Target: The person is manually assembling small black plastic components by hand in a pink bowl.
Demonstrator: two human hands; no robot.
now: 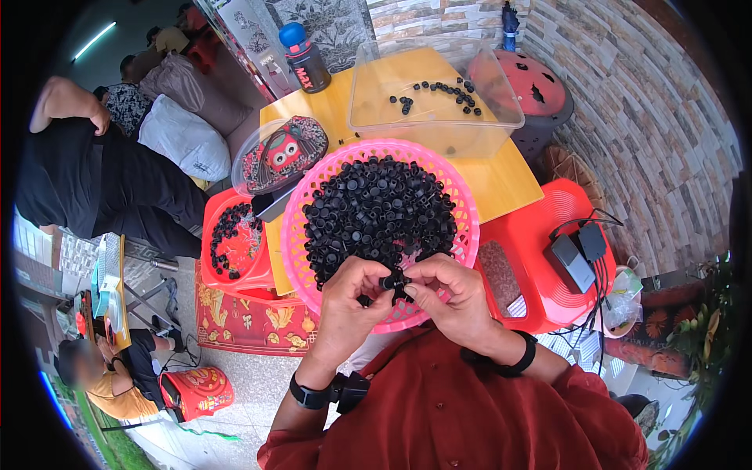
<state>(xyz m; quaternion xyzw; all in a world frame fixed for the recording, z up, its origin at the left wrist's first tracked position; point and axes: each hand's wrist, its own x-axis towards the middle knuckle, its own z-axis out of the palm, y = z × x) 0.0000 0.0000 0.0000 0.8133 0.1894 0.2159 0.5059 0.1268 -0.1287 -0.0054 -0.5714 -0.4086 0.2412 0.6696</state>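
Over the near rim of a pink plastic basket point(464, 205), my two hands meet with fingers pinched. Between the thumb and forefinger of my left hand point(350, 296) is a small black plastic cap point(388, 282). The fingertips of my right hand point(454, 298) close on a small black piece point(402, 276) touching that cap; its exact shape is partly hidden. A heap of small round black plastic caps point(376, 207) fills most of the basket, with pink lattice showing near my fingers. Each wrist wears a black band.
Behind the basket, a clear plastic tub point(439, 117) with several black caps stands on a yellow table point(509, 176). Red stools flank it: the left stool point(258, 270) bears caps, the right stool point(540, 305) power banks and cables. A bottle point(305, 63) and owl-patterned pouch point(286, 153) are at back left. People are leftward.
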